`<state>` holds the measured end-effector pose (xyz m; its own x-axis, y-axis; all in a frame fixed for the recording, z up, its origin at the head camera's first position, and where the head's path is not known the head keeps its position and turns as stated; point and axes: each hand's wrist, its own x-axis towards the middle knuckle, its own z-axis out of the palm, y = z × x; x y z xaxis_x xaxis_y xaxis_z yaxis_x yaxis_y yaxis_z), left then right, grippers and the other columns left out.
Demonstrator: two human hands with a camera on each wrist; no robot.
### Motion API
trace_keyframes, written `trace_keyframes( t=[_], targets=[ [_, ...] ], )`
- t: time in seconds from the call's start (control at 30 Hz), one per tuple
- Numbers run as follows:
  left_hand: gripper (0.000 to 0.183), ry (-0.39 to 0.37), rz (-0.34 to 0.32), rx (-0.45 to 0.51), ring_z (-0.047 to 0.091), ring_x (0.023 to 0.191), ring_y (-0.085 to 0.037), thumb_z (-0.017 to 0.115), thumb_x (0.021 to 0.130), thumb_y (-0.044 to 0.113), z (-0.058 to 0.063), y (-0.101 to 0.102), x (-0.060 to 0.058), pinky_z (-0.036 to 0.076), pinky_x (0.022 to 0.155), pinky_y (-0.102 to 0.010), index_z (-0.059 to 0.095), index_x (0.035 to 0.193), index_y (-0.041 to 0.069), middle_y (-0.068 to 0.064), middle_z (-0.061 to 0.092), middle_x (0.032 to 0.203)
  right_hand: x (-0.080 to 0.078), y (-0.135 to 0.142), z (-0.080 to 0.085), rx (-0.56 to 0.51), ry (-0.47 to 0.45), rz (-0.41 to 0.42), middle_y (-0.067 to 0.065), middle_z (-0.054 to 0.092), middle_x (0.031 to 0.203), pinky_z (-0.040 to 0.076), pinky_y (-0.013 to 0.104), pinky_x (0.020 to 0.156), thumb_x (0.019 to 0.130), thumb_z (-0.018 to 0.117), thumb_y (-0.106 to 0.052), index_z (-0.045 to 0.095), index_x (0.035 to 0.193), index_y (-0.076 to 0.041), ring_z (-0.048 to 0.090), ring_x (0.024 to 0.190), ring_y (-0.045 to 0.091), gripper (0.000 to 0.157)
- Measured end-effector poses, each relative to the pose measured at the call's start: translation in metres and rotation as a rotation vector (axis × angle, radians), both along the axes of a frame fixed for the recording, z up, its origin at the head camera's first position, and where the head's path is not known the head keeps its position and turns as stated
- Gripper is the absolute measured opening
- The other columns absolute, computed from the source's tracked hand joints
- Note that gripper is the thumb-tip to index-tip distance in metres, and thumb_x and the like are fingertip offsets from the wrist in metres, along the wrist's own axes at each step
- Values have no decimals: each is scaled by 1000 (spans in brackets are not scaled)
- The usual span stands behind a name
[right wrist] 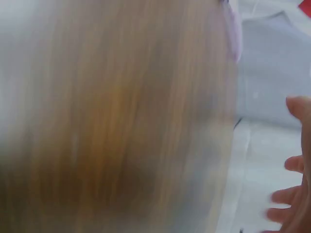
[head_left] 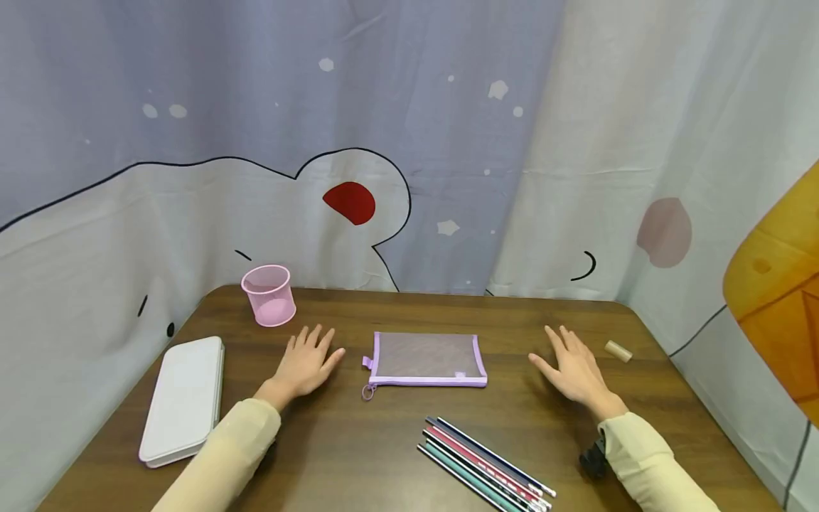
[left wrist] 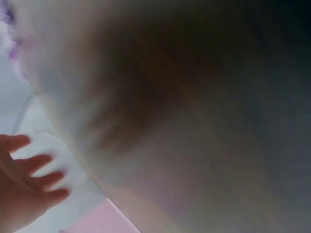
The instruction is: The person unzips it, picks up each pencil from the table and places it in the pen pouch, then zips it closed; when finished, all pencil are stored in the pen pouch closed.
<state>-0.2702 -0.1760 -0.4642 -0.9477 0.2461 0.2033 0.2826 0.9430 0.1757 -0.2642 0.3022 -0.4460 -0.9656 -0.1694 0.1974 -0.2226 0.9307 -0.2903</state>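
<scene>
Left hand (head_left: 303, 364): fingers spread, grasping nothing; between rectangular white case (head_left: 183, 398) and flat purple-trimmed mesh zip pouch (head_left: 427, 355); tapered pink cup (head_left: 269, 295) just beyond. Right hand (head_left: 574, 366): fingers likewise released; pouch to its left, small beige cylinder (head_left: 618, 350) near on its right. Slim multicoloured pencils (head_left: 480, 462), bunched on brown wood-grain desk (head_left: 358, 441), lie nearer the person than the pouch.

Long, pale cream-yellow sleeves (head_left: 225, 455), left and right — a small black device (head_left: 593, 459) at the right cuff (head_left: 616, 431)
</scene>
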Motion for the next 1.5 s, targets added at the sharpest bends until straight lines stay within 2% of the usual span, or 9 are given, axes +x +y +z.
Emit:
trace_keyframes(
  t=[0.13, 0.23, 0.33, 0.43, 0.67, 0.97, 1.3, 1.4, 1.5],
  targets=[
    [43, -67, -93, 141, 57, 101, -35, 47, 90, 33, 6, 21, 11, 48, 86, -49, 51, 120, 2, -18, 60, 111, 6, -28, -1, -143, -50, 116, 25, 56, 115, 46, 52, 87, 86, 54, -39, 34, 133, -1, 53, 105, 38, 64],
    [32, -107, -204, 235, 62, 86, -24, 49, 90, 22, 9, 38, 16, 53, 76, -40, 56, 113, 1, -11, 66, 95, 10, -51, -3, -204, -113, 226, 14, 65, 97, 52, 38, 76, 84, 58, -30, 40, 129, -1, 61, 90, 25, 57],
    [27, -139, -284, 291, 56, 67, -13, 50, 88, 13, 9, 51, 18, 50, 61, -27, 57, 110, -1, -2, 62, 75, 12, -70, -6, -212, -138, 331, 8, 66, 90, 52, 29, 70, 82, 61, -25, 45, 125, 0, 61, 83, 18, 52],
    [27, -164, -291, 308, 46, 60, -8, 51, 84, 7, 7, 57, 20, 40, 53, -19, 58, 108, -3, 2, 55, 67, 11, -80, -10, -211, -118, 385, 8, 65, 86, 52, 27, 66, 78, 65, -17, 49, 120, 1, 60, 79, 18, 48],
    [30, -144, -226, 391, 45, 65, -13, 45, 75, -7, 9, 58, 21, 37, 54, -20, 63, 97, -1, -8, 60, 76, 13, -88, -12, -269, -30, 329, 5, 59, 78, 50, 21, 59, 69, 69, -2, 63, 102, -1, 55, 70, 12, 34],
    [37, -93, -116, 537, 43, 66, -12, 48, 68, -13, 16, 60, 28, 36, 56, -19, 66, 95, 5, -4, 51, 70, 10, -102, -3, -458, 182, 159, 1, 57, 72, 45, 14, 51, 70, 72, -8, 69, 90, -4, 48, 60, 0, 21],
    [20, 203, -118, 708, 45, 61, -5, 67, 71, -1, 20, 71, 25, 41, 49, -14, 69, 90, 6, -2, 52, 70, 10, -119, 28, -738, 28, -54, 5, 59, 64, 36, 15, 45, 77, 67, -12, 61, 106, -3, 43, 52, 1, 31],
    [19, 256, -130, 736, 49, 64, -6, 67, 72, -1, 22, 76, 26, 46, 53, -14, 69, 89, 6, -3, 52, 77, 15, -140, 33, -758, 7, -7, 6, 61, 62, 37, 15, 45, 76, 68, -12, 57, 111, -5, 44, 50, 1, 37],
    [18, 266, -167, 765, 53, 68, -7, 66, 73, -2, 24, 83, 27, 53, 60, -16, 69, 90, 5, -5, 55, 86, 22, -168, 37, -722, 20, 143, 7, 64, 65, 45, 16, 50, 74, 69, -11, 57, 111, -6, 52, 55, 5, 40]
  ],
)
